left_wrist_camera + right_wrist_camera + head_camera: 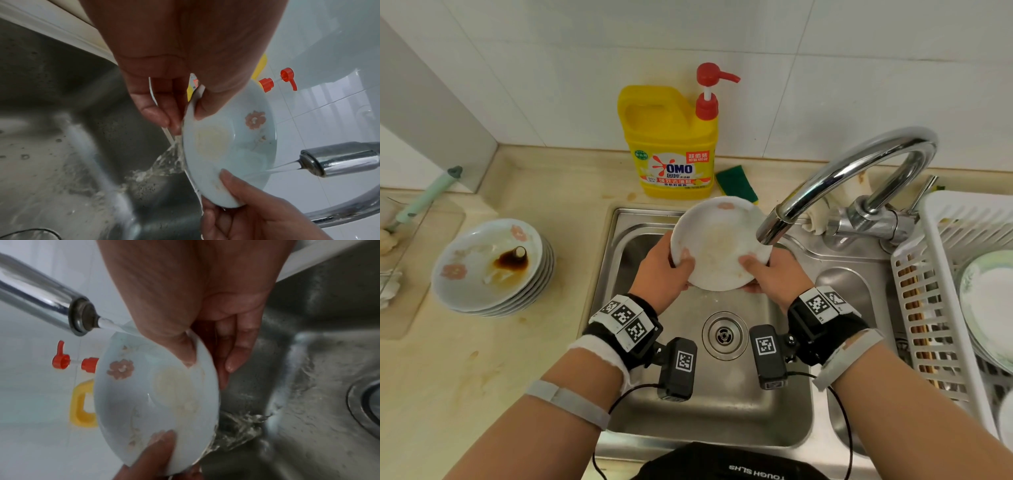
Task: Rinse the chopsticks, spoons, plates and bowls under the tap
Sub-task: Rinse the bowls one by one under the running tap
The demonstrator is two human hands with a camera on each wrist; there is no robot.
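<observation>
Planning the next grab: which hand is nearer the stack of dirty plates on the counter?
Left. The left hand grips the plate edge on the side toward the stack of dirty plates; the right hand holds the opposite edge, nearer the tap.

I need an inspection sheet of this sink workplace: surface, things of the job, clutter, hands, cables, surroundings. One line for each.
Surface: steel sink, wet; beige counter with stains.
Job's things: plate tilted under the running tap, yellowish residue on it; stack of dirty plates on the left, brown sauce in the top one; washed plates and chopsticks in the white rack.
Clutter: yellow detergent bottle, green sponge.
Hands: left hand and right hand each grip the plate's rim, thumbs on the inner face.
Cables: black cables hang from the wrist cameras over the sink.
Surroundings: white tiled wall.
</observation>
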